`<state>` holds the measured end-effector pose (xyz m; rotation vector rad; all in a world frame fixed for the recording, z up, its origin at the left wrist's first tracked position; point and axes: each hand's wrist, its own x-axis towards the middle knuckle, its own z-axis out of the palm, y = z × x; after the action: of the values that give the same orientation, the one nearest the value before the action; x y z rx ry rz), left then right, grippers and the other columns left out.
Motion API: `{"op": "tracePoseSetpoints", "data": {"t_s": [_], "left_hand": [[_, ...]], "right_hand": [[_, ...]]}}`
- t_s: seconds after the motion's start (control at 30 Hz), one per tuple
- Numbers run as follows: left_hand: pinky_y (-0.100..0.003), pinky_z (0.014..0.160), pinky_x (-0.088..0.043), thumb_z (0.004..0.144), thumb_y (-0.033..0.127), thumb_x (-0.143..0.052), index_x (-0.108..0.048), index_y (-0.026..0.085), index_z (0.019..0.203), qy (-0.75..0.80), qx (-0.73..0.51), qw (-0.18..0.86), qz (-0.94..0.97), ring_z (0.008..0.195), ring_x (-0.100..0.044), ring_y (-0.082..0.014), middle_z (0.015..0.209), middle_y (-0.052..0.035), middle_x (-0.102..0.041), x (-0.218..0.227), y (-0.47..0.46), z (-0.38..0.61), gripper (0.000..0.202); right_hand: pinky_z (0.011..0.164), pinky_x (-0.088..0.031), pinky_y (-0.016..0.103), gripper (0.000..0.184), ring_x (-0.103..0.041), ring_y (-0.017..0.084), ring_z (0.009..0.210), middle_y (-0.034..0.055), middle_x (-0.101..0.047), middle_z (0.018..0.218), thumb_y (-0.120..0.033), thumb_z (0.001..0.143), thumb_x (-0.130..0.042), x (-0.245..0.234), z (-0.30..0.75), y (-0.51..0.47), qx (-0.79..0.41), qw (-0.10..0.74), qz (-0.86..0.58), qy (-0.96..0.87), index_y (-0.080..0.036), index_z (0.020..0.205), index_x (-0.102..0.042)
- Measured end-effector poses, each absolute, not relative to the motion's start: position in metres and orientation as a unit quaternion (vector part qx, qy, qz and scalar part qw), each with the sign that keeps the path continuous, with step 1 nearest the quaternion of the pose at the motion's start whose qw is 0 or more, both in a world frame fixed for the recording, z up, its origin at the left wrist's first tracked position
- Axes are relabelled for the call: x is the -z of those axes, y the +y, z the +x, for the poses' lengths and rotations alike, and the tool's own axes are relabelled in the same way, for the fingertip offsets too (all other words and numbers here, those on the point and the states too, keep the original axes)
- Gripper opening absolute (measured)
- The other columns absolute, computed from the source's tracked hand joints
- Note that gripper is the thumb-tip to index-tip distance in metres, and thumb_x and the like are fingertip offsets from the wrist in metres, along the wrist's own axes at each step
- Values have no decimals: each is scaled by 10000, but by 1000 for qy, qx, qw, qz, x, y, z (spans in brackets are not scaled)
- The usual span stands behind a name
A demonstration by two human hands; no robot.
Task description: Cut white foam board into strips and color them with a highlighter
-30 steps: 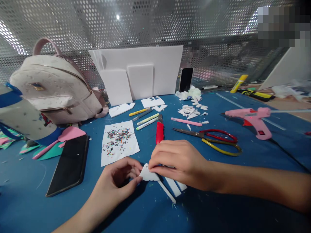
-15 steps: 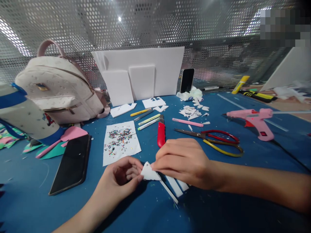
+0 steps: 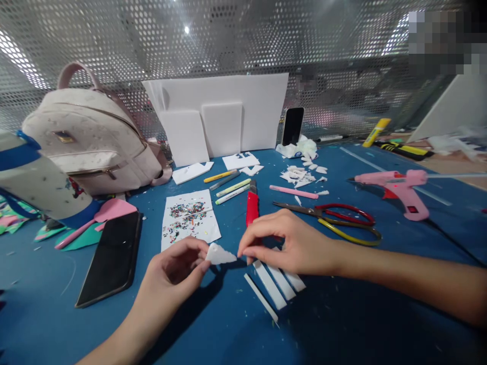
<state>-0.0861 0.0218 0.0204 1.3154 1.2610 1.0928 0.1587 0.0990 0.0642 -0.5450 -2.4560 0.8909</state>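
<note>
My left hand (image 3: pixel 173 271) pinches a small triangular white foam piece (image 3: pixel 219 255) between thumb and fingertips, just above the table. The piece has a small dark hole near its top corner. Close to its pointed right end is my right hand (image 3: pixel 283 241), thumb and fingers drawn together; whether anything small is between them is hidden. Under and in front of that hand lie several white foam strips (image 3: pixel 270 285), with a thinner white strip (image 3: pixel 261 298) left of them. A red utility knife (image 3: pixel 252 205) lies just beyond the right hand's knuckles.
Scissors (image 3: pixel 342 218) and a pink glue gun (image 3: pixel 399 185) lie right. A paper sheet with glitter (image 3: pixel 208 223), highlighters (image 3: pixel 233 187) and foam scraps (image 3: pixel 297 175) lie ahead. Left are a phone (image 3: pixel 110 258), a bottle (image 3: pixel 41 177) and a backpack (image 3: pixel 91 137). White boards (image 3: pixel 262 111) stand behind.
The left hand has moved left and up with the foam piece, now clear of the strips. The right hand has shifted slightly left, its fingertips now at the piece's right end; more strips show.
</note>
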Motion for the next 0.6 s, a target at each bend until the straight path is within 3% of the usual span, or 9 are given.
{"op": "tracePoseSetpoints", "data": {"t_s": [0.13,0.27,0.43,0.6], "left_hand": [[-135,700,-444,850,359,-726,-642,238,915,533,-486,448,528,772,-566,-86,844,30,-625,-21,21,-89,161],[-143,658,-428,847,382,-727,-621,228,926,546,-493,440,515,730,-536,-86,817,30,-603,-21,21,-89,203],[-160,635,-417,831,378,-740,-614,219,933,552,-493,438,510,713,-523,-93,821,26,-595,-21,23,-88,227],[-178,674,-437,825,393,-740,-621,210,923,548,-490,439,516,762,-554,-115,838,10,-611,-21,23,-89,239]], "right_hand": [[724,-465,228,73,-685,130,772,11,-759,815,-190,910,-681,-73,167,100,-330,69,-79,-938,-178,893,-751],[748,-464,224,88,-708,146,867,30,-771,880,-183,938,-645,-69,168,97,-320,6,-36,-947,-177,954,-732],[792,-482,229,86,-708,146,935,35,-779,957,-142,939,-642,-64,163,91,-301,33,-30,-953,-177,944,-721],[822,-514,256,100,-712,146,876,18,-784,934,-146,915,-680,-69,162,96,-316,138,-120,-931,-186,942,-767]]}}
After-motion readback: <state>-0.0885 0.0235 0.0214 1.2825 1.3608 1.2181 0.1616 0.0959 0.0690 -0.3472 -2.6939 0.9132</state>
